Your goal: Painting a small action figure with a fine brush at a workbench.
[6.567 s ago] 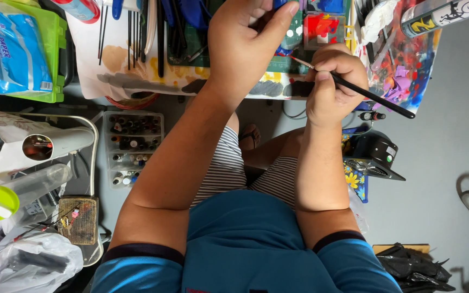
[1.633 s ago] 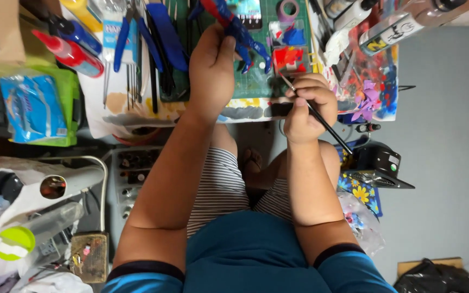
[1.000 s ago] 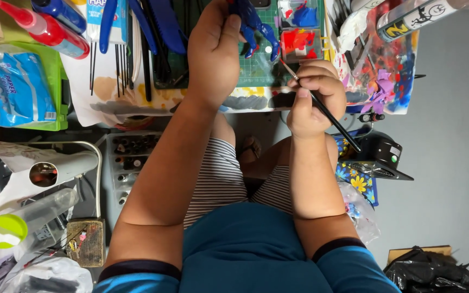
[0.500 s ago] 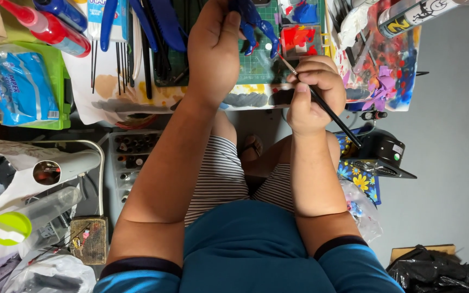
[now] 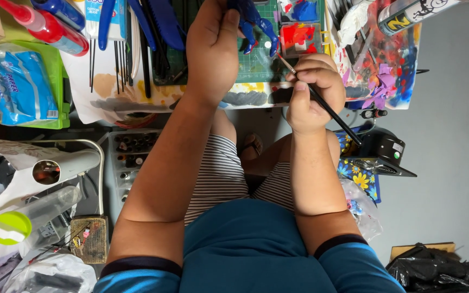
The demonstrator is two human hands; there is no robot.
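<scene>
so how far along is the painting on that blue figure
Looks mid-way. Done: the blue figure already shows solid blue on its legs, and the paint tray holds mixed red and blue. In hand: the left hand grips the figure while the right hand holds a thin brush, its tip at the tray. Left: I can't tell which parts remain unpainted; the hand hides most of it.

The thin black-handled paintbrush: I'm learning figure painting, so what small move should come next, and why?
Probably carry the brush tip over to the blue figure. The right hand holds the thin black-handled paintbrush with its tip at the small red-smeared paint tray, so it looks freshly loaded, while the left hand holds the blue plastic figure just beside that tray.
</scene>
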